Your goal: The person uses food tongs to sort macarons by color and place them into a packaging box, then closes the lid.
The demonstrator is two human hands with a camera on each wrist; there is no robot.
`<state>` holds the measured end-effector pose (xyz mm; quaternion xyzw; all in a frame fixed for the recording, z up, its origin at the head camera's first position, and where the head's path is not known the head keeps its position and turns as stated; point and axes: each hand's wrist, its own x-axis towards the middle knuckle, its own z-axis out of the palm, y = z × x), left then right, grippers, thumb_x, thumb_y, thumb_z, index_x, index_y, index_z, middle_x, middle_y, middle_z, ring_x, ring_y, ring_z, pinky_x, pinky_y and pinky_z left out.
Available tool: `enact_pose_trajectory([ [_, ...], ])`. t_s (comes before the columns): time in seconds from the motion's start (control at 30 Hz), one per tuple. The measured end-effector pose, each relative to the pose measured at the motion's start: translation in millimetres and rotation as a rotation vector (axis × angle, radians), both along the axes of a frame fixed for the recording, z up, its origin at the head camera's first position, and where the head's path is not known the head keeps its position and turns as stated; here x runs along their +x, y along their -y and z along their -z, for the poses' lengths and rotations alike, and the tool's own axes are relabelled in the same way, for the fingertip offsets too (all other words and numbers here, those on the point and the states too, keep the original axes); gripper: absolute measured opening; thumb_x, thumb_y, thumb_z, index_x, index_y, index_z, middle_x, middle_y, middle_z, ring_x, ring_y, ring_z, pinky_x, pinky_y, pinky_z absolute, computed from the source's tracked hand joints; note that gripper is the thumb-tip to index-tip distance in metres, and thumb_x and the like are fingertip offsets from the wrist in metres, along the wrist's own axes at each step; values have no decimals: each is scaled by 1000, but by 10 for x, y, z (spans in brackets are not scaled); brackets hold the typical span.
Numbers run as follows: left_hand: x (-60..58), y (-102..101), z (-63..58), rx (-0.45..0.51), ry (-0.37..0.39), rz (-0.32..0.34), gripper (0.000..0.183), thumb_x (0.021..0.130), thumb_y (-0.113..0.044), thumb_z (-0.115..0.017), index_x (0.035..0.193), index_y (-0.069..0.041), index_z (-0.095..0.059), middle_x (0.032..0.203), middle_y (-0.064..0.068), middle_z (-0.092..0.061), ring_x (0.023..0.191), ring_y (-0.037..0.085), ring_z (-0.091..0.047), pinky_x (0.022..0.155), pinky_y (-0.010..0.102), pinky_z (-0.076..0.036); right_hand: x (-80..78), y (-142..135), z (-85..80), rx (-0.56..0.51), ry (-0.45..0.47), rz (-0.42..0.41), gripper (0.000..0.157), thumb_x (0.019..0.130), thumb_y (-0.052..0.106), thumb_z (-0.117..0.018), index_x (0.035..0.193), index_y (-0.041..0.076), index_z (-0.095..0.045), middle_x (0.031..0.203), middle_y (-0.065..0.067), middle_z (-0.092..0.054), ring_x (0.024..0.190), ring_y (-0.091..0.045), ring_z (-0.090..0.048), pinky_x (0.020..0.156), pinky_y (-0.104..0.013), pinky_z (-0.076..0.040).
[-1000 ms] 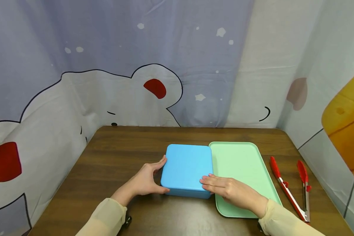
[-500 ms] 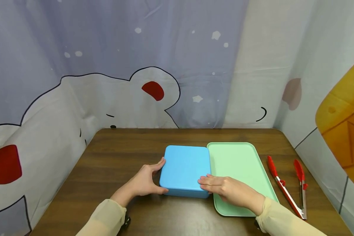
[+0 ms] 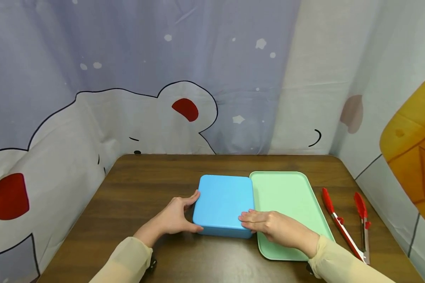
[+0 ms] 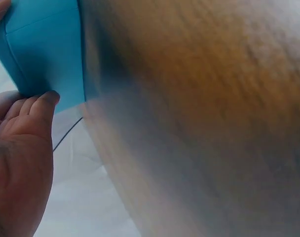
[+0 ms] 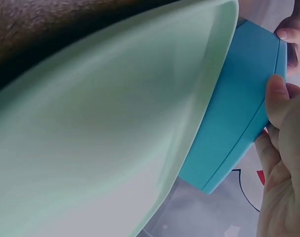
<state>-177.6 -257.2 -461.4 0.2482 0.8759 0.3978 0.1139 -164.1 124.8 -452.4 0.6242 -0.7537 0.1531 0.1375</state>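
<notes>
A square blue lidded box stands on the brown table, its lid on; the seam below the lid shows in both wrist views. My left hand holds the box at its left side, fingers along the side and thumb at the front left corner. At the front right corner, my right hand lays its fingers over the lid's top. Its thumb presses the side near the seam in the right wrist view. In the left wrist view, the left fingers touch the box's wall.
A light green tray lies right beside the box, under the right forearm. Farther right, red-handled tongs lie spread near the table's right edge. A printed curtain hangs along the back and both sides.
The camera view shifts slightly. Both hands keep their places on the box, and the box, tray and tongs stay where they were.
</notes>
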Motion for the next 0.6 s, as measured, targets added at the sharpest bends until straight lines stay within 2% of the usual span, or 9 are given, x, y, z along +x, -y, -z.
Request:
enact_pose_trajectory([
  [0.1, 4, 2, -41, -55, -3, 17, 124, 73, -56, -95, 165, -5, -29, 170, 8, -24, 151, 22, -34, 115, 47, -40, -6, 6, -28, -12, 2, -10, 64, 75, -19, -80, 136, -1, -71, 141, -10, -67, 127, -27, -66, 103, -32, -51],
  [0.2, -1, 16, -103, -119, -20, 30, 128, 73, -66, -91, 167, -7, -27, 171, 6, -22, 154, 19, -28, 119, 47, -35, -32, 5, -60, -38, 52, -6, 57, 82, -10, -85, 136, -1, -70, 140, -10, -68, 128, -28, -65, 104, -34, -51],
  [0.3, -59, 35, -184, -136, -62, 44, 119, 81, -69, -83, 167, -7, -29, 172, 5, -24, 155, 19, -27, 119, 48, -35, -117, -12, -109, -59, 108, 28, 53, 87, 0, -85, 138, -1, -69, 140, -11, -68, 128, -29, -65, 103, -37, -51],
  [0.37, -133, 28, -248, -110, -95, 70, 102, 93, -61, -76, 166, -5, -31, 172, 7, -25, 154, 19, -28, 118, 48, -37, -204, -25, -158, -52, 130, 68, 52, 90, 3, -84, 139, -1, -68, 142, -12, -67, 129, -30, -64, 103, -39, -52],
  [0.47, -277, -29, -341, -114, -168, 133, 72, 108, -40, -64, 163, -3, -36, 171, 8, -27, 155, 20, -29, 118, 48, -36, -372, -23, -238, 3, 139, 142, 51, 94, 8, -81, 142, 0, -66, 146, -13, -64, 133, -30, -61, 103, -43, -52],
  [0.6, -472, -173, -393, -233, -272, 217, 53, 113, -26, -56, 160, -3, -44, 167, 9, -36, 154, 23, -31, 122, 48, -29, -599, 11, -303, 110, 216, 237, 47, 103, 14, -72, 148, 3, -62, 154, -12, -57, 143, -30, -51, 110, -48, -46],
])
